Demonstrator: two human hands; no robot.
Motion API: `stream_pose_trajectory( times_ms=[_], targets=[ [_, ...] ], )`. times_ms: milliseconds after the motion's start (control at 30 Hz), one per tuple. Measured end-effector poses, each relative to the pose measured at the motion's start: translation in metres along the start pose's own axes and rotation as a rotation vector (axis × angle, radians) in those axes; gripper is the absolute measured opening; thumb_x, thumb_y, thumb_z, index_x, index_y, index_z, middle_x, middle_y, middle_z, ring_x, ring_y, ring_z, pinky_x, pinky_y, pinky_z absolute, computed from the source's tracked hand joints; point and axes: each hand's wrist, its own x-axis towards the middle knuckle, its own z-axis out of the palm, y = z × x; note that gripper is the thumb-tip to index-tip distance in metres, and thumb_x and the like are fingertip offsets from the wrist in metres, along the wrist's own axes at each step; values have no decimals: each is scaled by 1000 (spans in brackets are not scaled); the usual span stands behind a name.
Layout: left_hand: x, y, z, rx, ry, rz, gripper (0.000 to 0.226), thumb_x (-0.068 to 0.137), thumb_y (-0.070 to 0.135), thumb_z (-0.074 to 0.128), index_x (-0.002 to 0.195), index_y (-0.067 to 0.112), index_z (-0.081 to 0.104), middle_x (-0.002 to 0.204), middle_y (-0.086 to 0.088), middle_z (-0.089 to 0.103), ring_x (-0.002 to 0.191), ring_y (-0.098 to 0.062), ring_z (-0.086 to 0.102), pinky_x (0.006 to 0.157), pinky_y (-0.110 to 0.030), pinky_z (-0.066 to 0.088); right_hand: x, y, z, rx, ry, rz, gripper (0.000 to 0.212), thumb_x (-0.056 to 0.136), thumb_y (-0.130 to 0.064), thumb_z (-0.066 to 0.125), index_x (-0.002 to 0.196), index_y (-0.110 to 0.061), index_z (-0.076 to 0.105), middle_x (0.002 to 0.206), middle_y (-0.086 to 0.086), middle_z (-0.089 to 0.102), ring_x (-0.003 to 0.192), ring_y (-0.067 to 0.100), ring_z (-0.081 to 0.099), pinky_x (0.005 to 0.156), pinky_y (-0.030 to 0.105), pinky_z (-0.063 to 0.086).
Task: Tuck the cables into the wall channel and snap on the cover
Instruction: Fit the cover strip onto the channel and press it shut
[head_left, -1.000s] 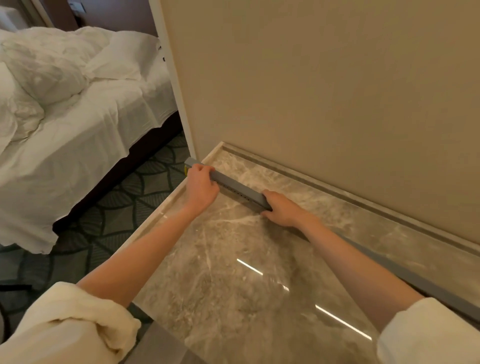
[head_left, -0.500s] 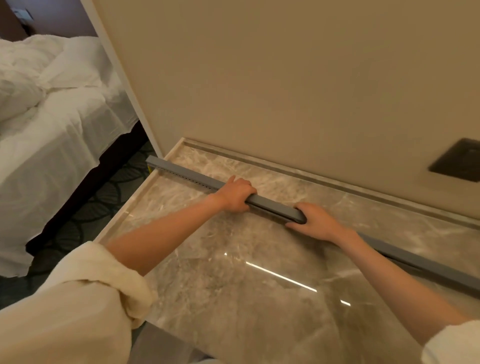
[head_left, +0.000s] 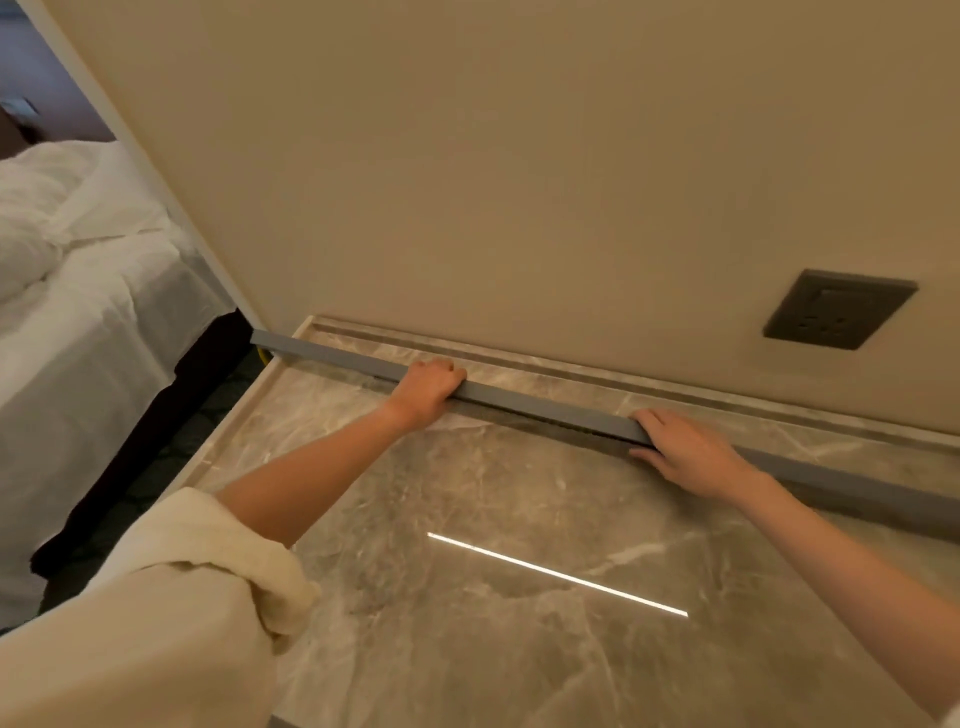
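Note:
A long grey cable channel (head_left: 545, 410) lies across the marble top, running from the left edge toward the lower right, a little in front of the wall. Its grey cover sits on top along the whole visible length. My left hand (head_left: 428, 389) is curled over the channel near its middle, fingers wrapped on top. My right hand (head_left: 685, 452) lies further right, fingers flat against the channel's front side and top. A bit of yellow cable (head_left: 266, 357) shows under the channel's left end. No other cable is visible.
The beige wall (head_left: 519, 182) rises just behind the channel, with a dark socket plate (head_left: 839, 309) at the right. The marble top (head_left: 519, 597) ends at a raised rim on the left. A bed with white sheets (head_left: 78, 322) stands beyond it.
Both hands have slid to the right along the channel, from near its left end to its middle. The toothed slot seen earlier no longer shows; my view has swung right.

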Motion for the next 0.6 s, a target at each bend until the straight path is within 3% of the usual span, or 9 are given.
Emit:
stream_pose_trajectory(
  times_ms=[100, 267, 467, 600],
  targets=[
    [18, 5, -7, 67, 43, -46, 19, 87, 14, 52, 105, 8, 54, 103, -16, 60, 99, -35, 54, 79, -41, 40, 8, 9, -4, -172, 129, 33, 39, 92, -25, 57, 128, -12, 45, 114, 9, 56, 100, 26, 55, 85, 35, 45],
    [43, 21, -15, 191, 41, -86, 21, 82, 9, 57, 102, 8, 53, 102, -15, 60, 97, -33, 55, 79, -40, 39, 9, 21, -6, -355, 142, 130, 52, 85, 2, 54, 135, -6, 40, 110, 16, 54, 96, 29, 52, 85, 37, 43],
    [54, 25, -2, 216, 182, -165, 25, 71, -7, 59, 89, 8, 51, 90, -13, 59, 82, -32, 54, 71, -38, 38, 22, 28, -8, -520, 222, 126, 61, 62, 19, 68, 120, 5, 56, 86, 25, 58, 74, 38, 56, 63, 43, 48],
    [54, 23, 7, 158, 202, -191, 28, 66, -9, 60, 89, 6, 54, 88, -14, 61, 81, -33, 54, 74, -39, 41, 31, 33, -1, -527, 265, 145, 61, 57, 22, 67, 115, 5, 58, 82, 25, 55, 70, 38, 54, 59, 42, 47]
  ],
)
